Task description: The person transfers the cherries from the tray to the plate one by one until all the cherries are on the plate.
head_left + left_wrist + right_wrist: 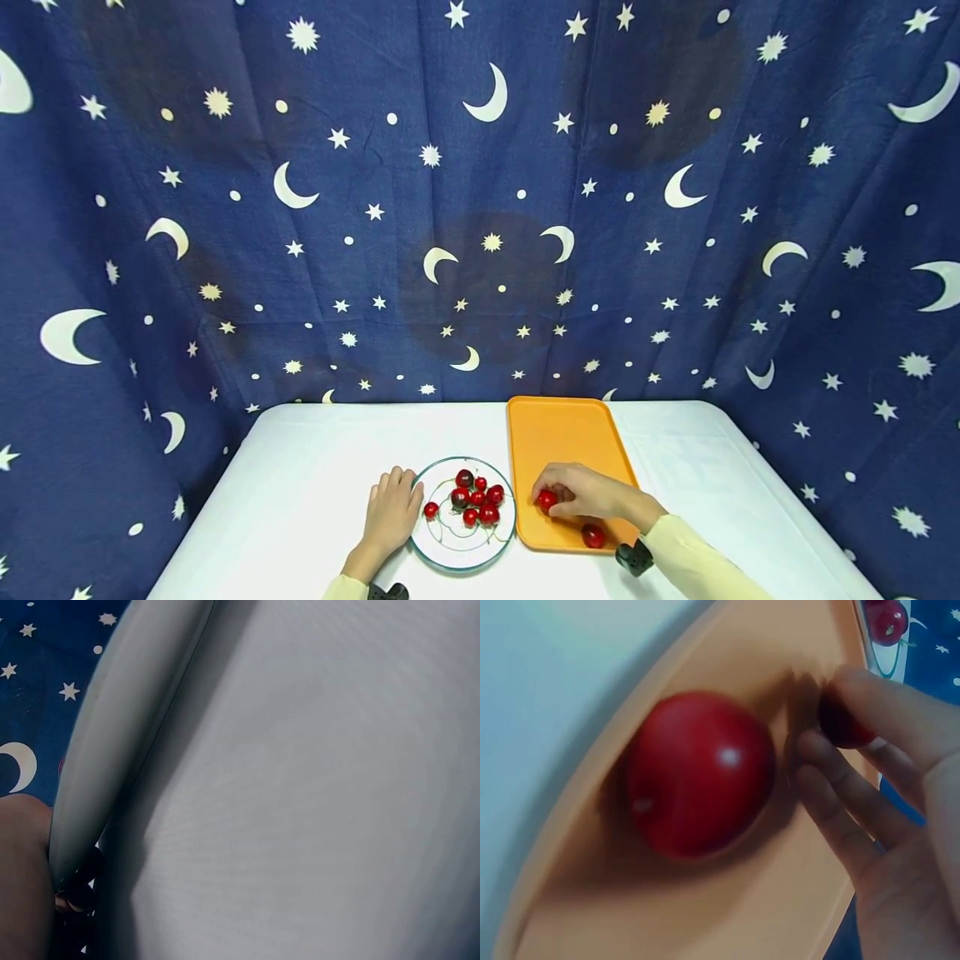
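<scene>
My right hand (581, 490) pinches a round red fruit (547, 500) between thumb and fingertips over the orange tray (566, 425). Another shiny red fruit (593, 536) lies in the tray close to my wrist; in the right wrist view this fruit (701, 774) looms large beside the tray's edge. Left of the tray stands a round white plate (459, 560) with a blue-green rim, bearing several red cherries (477, 498), some with stems. My left hand (393, 508) rests at the plate's left side, fingers extended. In the left wrist view the plate's outer side (124, 727) hides most of that hand.
A white cloth covers the table (322, 450). The tray's far end reaches the table's back edge. Behind hangs a dark blue curtain (480, 167) with moons and stars.
</scene>
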### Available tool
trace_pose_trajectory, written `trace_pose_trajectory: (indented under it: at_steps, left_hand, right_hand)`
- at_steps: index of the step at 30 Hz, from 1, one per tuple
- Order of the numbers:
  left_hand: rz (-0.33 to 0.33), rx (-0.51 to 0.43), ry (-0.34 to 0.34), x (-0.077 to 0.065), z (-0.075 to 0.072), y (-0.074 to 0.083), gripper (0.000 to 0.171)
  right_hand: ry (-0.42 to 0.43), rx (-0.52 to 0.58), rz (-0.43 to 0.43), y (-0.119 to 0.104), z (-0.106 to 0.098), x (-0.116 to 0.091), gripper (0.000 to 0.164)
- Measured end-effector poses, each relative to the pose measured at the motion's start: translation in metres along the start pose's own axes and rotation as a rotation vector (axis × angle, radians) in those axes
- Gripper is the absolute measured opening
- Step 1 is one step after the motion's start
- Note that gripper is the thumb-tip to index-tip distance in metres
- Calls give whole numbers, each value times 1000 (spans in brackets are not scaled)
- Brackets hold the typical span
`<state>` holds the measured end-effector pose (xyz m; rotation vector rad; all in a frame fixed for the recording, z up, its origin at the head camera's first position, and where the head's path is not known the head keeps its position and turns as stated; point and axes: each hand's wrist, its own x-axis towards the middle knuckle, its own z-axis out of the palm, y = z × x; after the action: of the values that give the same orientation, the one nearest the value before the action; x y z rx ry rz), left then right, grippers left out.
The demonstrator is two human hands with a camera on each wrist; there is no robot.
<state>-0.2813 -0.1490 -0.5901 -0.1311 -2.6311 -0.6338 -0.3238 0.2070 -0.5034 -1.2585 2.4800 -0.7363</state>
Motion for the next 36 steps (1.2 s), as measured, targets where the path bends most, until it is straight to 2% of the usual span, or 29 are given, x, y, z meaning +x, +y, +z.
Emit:
trace_pose_trajectory:
  at_steps: [2,8,15,19,29,36]
  left_hand:
    - [15,7,6,0,-2,2,20]
    - [-16,2,-41,0,-8,5,20]
    - [-33,8,-26,3,4,-5,21]
    - [-46,-11,-52,4,4,-5,23]
    - [-50,-21,-50,5,2,-4,22]
    - [-38,-20,-40,4,-1,-1,20]
  right_hand:
    - [12,-14,-1,0,1,4,22]
    - [57,-68,17,-3,4,16,22]
    - [95,-70,98,-11,5,29,27]
    - [112,-79,84,-11,9,34,27]
    - [156,-40,53,-17,16,45,32]
    - [172,-69,98,-24,20,53,31]
